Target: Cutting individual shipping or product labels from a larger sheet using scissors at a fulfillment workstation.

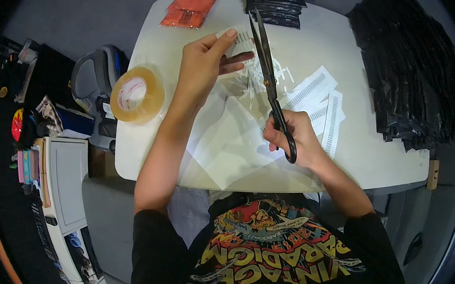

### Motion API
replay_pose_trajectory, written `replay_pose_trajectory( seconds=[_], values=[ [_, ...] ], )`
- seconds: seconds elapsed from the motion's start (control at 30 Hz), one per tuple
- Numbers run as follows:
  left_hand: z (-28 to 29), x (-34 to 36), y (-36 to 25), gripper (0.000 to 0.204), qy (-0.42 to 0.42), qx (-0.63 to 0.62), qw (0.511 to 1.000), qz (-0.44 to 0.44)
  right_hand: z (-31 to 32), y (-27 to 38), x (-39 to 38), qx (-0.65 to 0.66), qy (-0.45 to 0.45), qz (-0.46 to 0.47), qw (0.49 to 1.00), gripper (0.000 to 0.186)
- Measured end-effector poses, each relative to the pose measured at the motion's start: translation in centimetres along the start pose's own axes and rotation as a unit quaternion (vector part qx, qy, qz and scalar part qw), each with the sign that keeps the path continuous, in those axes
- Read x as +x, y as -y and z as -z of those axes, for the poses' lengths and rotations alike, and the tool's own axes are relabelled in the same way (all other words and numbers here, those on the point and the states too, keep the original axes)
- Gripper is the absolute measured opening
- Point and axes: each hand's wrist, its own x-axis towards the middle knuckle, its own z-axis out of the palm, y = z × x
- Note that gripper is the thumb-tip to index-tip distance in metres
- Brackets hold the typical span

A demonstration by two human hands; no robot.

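Note:
My right hand (pixel 298 138) grips a pair of black-handled scissors (pixel 269 75), blades pointing away from me and only slightly parted. Between the thumb and fingers of my left hand (pixel 206 62) is a strip of printed paper (pixel 243 39), just left of the blade tips. Below it, small white paper cuttings (pixel 254 82) lie scattered on the table. Several printed paper strips (pixel 332 123) overlap beside my right hand. In front of me lies a pale sheet (pixel 228 147), partly under my left forearm.
A big roll of clear tape (pixel 154 97) rests at the left edge of the white table (pixel 389 167). Orange packets (pixel 191 8) and a stack of black plastic packages (pixel 277 0) sit at the far side. A taller black pile (pixel 409 69) covers the right edge.

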Motion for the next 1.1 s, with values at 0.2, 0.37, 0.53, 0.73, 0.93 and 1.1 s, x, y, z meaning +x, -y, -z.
replay_pose_trajectory(
  seconds=[0.2, 0.37, 0.53, 0.73, 0.93, 1.1],
  values=[
    [-0.3, 0.8, 0.3, 0.036, 0.027, -0.129, 0.991, -0.007, -0.2, 0.3, 1.0, -0.088, -0.024, 0.011, 0.996, 0.035],
    [-0.9, 0.9, 1.9, 0.035, 0.119, -0.052, 0.991, -0.031, -0.3, 1.0, 1.4, -0.037, 0.004, -0.018, 0.999, 0.03],
    [-0.6, 0.7, 1.3, 0.036, 0.092, -0.087, 0.989, -0.077, 0.1, 0.4, 1.5, 0.031, 0.015, -0.025, 0.999, 0.034],
    [-0.2, 0.4, 1.0, 0.037, 0.075, -0.082, 0.99, -0.087, 1.5, -0.6, 2.0, 0.042, 0.106, -0.026, 0.993, 0.035],
    [-0.4, 0.4, 0.4, 0.038, 0.066, -0.094, 0.989, -0.091, 1.6, 0.0, 2.0, 0.038, 0.123, -0.012, 0.992, 0.038],
    [-0.4, 0.2, 0.5, 0.043, -0.038, 0.027, 0.982, -0.184, 0.5, 0.1, 1.2, 0.051, 0.077, 0.012, 0.996, 0.038]
  ],
)
